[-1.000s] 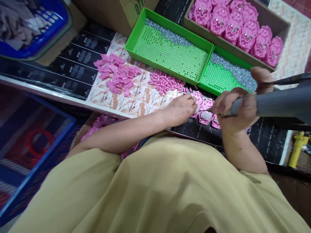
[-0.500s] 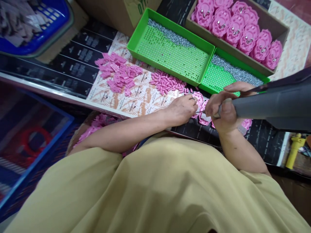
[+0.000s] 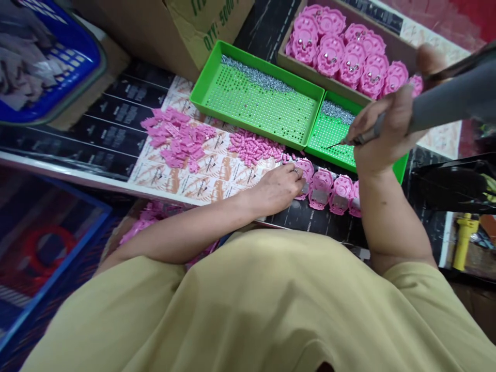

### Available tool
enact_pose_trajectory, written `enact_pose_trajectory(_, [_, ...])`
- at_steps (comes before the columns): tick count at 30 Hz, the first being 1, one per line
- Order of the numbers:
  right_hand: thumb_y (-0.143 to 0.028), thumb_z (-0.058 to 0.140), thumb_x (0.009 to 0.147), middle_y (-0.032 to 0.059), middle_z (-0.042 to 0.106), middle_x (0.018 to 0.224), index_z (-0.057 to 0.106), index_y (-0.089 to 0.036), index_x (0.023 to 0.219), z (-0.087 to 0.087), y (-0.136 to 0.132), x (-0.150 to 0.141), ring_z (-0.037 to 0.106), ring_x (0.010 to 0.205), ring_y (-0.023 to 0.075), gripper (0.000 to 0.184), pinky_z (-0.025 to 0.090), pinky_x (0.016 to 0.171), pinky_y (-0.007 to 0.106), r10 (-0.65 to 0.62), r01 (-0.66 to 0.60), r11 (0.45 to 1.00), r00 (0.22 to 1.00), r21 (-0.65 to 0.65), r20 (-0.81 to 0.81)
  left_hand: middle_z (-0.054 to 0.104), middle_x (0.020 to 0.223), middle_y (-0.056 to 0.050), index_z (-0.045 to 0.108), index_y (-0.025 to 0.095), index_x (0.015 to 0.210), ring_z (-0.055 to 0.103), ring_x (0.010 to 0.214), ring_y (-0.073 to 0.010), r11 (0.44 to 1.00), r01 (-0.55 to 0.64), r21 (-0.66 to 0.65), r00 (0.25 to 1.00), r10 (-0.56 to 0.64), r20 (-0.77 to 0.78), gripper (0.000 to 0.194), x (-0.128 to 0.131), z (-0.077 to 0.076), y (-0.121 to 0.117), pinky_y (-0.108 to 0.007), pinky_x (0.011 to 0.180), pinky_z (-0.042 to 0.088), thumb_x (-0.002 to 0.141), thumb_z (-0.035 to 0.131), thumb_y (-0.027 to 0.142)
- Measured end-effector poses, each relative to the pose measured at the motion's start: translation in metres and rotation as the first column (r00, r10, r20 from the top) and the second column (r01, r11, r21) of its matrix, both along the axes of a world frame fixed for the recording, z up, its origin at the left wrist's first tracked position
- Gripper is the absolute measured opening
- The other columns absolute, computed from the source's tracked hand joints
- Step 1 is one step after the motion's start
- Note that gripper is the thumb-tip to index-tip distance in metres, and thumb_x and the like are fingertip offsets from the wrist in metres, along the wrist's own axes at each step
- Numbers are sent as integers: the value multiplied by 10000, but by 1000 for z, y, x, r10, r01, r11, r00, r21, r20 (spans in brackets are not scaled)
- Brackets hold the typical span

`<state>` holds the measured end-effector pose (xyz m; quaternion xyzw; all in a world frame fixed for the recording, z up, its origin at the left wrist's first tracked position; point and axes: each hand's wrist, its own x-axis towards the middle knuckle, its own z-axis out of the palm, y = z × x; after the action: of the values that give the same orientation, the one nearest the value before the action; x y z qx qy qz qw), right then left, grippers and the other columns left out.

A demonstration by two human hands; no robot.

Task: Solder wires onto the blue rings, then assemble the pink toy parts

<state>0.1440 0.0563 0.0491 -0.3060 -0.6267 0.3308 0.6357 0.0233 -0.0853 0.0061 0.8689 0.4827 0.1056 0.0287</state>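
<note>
My left hand [image 3: 279,188], a ring on one finger, has its fingers bent over the edge of a pink plastic casing [image 3: 305,169] at the left end of a row. The fingertips are partly hidden. Beside it in the row stand more pink casings [image 3: 321,185] with grey inserts. My right hand [image 3: 389,126] is wrapped around a grey electric screwdriver [image 3: 445,106]. Its thin bit points left over the smaller green tray [image 3: 315,139], which has small metal screws [image 3: 336,111] along its back. Whether a screw sits on the bit, I cannot tell.
A larger green tray [image 3: 256,116] with screws adjoins the small one. Pink flat pieces [image 3: 180,137] and small pink cylinders [image 3: 256,147] lie in heaps. Behind stands a carton of pink casings [image 3: 352,62]. A blue basket [image 3: 83,72] is left, a yellow tool [image 3: 466,240] right.
My right hand has lifted the screwdriver from the row of casings and moved it back over the smaller green tray. My left hand stays at the leftmost casing. The view has shifted slightly.
</note>
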Motion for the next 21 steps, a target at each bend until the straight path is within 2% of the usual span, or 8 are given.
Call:
enact_pose_trajectory(2, [-882,534,747,-63,260,415,263,-297,593,-6,4,-11,307,345,107,664,266,341,329,-55,56,998,998,31,-21,697,851,-104,725,93,952,614,834,-210,1000,13,6,1000,-12,-13,140,0,0,1,-330,781,436,924,598,147])
enact_pose_trajectory(5, [-876,554,741,-79,274,409,322,-292,631,-13,4,-19,316,323,100,637,255,327,320,-45,46,998,999,40,-29,701,853,-95,727,99,973,616,838,-212,1000,21,-1,999,-21,-31,165,-1,0,1,-330,786,436,937,578,160])
enact_pose_trajectory(8, [-770,647,774,-111,341,432,471,-293,843,-15,5,-17,352,317,97,512,285,334,298,50,-47,998,998,52,-46,705,873,-96,729,103,988,623,867,-221,999,13,-30,1000,-14,-25,168,-1,-1,1,-335,799,442,934,585,169])
enact_pose_trajectory(11, [-759,657,777,-128,331,452,456,-310,973,-13,5,-14,328,308,93,529,291,341,297,132,-132,991,991,18,-34,706,882,-103,728,102,989,621,880,-229,999,4,-41,1000,-5,-7,161,-1,-1,1,-345,794,446,928,591,162])
enact_pose_trajectory(14, [-819,580,786,-115,326,461,462,-302,1016,-15,4,-14,340,326,108,578,314,357,310,82,-82,997,995,-6,55,706,865,-107,727,99,993,620,904,-235,1000,-18,-21,1000,18,2,163,1,0,1,-349,800,442,932,583,146])
enact_pose_trajectory(17, [-825,533,814,-98,360,485,493,-292,1065,-21,5,-16,375,340,111,591,320,367,310,-12,7,998,997,66,82,715,879,-108,728,107,1004,619,933,-242,999,-30,-12,1000,30,0,162,1,2,0,-362,830,441,929,590,147])
enact_pose_trajectory(21, [-842,457,838,-90,349,495,497,-294,1134,-19,9,-16,376,348,107,625,327,369,309,-82,66,989,989,132,120,728,1018,-133,720,109,1081,611,1035,-280,998,-50,-43,998,51,28,270,-3,4,-4,-401,893,455,956,608,320])
